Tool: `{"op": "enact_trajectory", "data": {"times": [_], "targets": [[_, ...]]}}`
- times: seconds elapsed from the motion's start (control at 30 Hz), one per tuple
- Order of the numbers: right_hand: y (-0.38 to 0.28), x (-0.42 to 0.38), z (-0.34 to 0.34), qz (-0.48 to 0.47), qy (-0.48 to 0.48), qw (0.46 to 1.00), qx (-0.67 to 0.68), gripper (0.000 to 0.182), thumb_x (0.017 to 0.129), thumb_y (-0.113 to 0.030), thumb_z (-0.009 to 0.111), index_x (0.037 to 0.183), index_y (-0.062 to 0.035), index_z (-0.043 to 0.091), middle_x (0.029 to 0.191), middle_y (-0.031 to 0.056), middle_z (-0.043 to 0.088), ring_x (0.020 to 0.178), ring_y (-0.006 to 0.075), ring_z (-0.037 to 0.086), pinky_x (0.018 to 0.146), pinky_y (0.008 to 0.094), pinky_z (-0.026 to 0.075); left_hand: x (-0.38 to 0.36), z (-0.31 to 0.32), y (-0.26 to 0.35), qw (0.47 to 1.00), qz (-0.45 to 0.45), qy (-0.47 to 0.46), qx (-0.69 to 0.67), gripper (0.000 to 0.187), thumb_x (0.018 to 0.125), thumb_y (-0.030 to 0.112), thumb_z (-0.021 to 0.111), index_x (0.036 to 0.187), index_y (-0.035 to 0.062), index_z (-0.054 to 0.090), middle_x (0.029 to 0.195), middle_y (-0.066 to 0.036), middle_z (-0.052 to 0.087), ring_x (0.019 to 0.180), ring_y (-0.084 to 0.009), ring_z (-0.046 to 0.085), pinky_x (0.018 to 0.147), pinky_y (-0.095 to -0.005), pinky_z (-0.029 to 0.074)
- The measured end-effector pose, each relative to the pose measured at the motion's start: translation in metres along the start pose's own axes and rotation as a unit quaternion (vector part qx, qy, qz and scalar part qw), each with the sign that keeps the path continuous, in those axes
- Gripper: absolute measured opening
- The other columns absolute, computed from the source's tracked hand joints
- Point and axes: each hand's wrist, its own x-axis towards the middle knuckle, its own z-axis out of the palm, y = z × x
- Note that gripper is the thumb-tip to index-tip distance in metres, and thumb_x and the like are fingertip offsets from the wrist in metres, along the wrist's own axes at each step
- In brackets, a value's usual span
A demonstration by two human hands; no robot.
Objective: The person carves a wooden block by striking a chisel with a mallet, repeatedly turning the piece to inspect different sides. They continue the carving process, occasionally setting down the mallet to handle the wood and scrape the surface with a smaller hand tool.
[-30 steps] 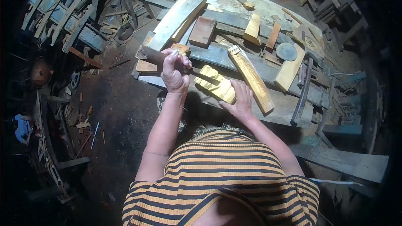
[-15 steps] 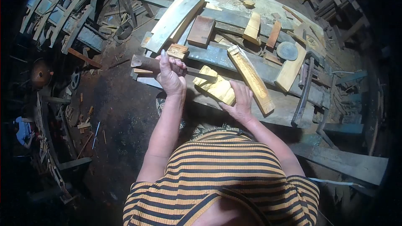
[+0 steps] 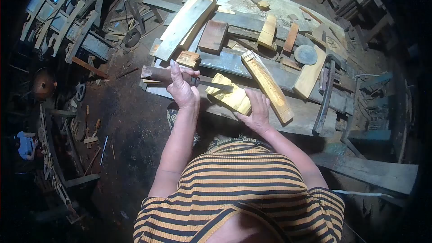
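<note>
My left hand [image 3: 183, 88] is closed around the brown wooden handle of a chisel [image 3: 156, 73], its thumb lying up along the handle. The dark flat blade points right, and its tip rests on the upper face of a pale yellow, roughly cut wood block [image 3: 237, 101]. My right hand [image 3: 257, 111] grips the block's right end, fingers on the far side and thumb on the near side. The block is at the near edge of the workbench [image 3: 310, 120]. A long squared yellow wood piece [image 3: 269, 87] lies just beyond my right hand.
Further back on the bench lie a reddish-brown block [image 3: 213, 37], stacked boards [image 3: 186, 27], a round grey disc [image 3: 305, 55] and a long dark curved bar [image 3: 325, 101]. Wood scraps lie on the floor at left. Another person [image 3: 27, 145] is at far left.
The chisel tip has shifted slightly toward me over the block, and the block has tilted a little. Both hands keep their grips. The whole view has moved slightly.
</note>
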Motion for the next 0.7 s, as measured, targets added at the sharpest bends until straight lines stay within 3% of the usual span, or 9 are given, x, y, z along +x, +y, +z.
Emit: {"op": "enact_trajectory", "data": {"times": [0.17, 0.23, 0.43, 0.7], "targets": [[0.002, 0.000, 0.002, -0.011, 0.008, 1.000, 0.000, 0.078, 0.058, -0.028, 0.080, 0.125, -0.0083, 0.046, 0.114, 0.0098, 0.054, 0.106, 0.0277, 0.049, 0.087, 0.0395, 0.033, 0.003, 0.004, 0.000, 0.999, -0.015, 0.032, -0.016, 0.026, 0.087, 0.029, 0.065, 0.084, 0.0104, 0.048, 0.062, 0.000, 0.047, 0.054, -0.0126, 0.053, 0.050, -0.0327, 0.051], [0.001, 0.000, 0.001, -0.008, 0.006, 1.000, 0.001, 0.078, 0.058, -0.028, 0.080, 0.125, -0.0083, 0.046, 0.114, 0.0098, 0.054, 0.106, 0.0277, 0.049, 0.088, 0.0395, 0.033, 0.005, 0.003, -0.001, 1.000, 0.000, 0.007, -0.015, 0.031, 0.085, 0.033, 0.067, 0.073, 0.0110, 0.049, 0.063, 0.001, 0.049, 0.056, -0.0143, 0.053, 0.055, -0.0345, 0.048], [0.002, 0.000, 0.001, -0.011, 0.004, 1.000, 0.004, 0.078, 0.058, -0.029, 0.080, 0.126, -0.0085, 0.046, 0.114, 0.0097, 0.054, 0.106, 0.0277, 0.048, 0.088, 0.0398, 0.033, 0.003, 0.010, -0.001, 0.999, 0.012, 0.030, -0.001, 0.027, 0.085, 0.028, 0.068, 0.082, 0.0103, 0.048, 0.062, 0.001, 0.046, 0.051, -0.0116, 0.051, 0.046, -0.0297, 0.048], [0.002, -0.001, 0.001, -0.007, 0.001, 1.000, 0.003, 0.078, 0.059, -0.029, 0.080, 0.126, -0.0084, 0.046, 0.115, 0.0097, 0.054, 0.107, 0.0277, 0.048, 0.089, 0.0401, 0.033, 0.007, 0.016, -0.002, 0.999, -0.010, 0.039, 0.009, 0.030, 0.082, 0.030, 0.071, 0.081, 0.0127, 0.047, 0.063, 0.002, 0.047, 0.053, -0.0110, 0.050, 0.048, -0.0300, 0.045]]}}
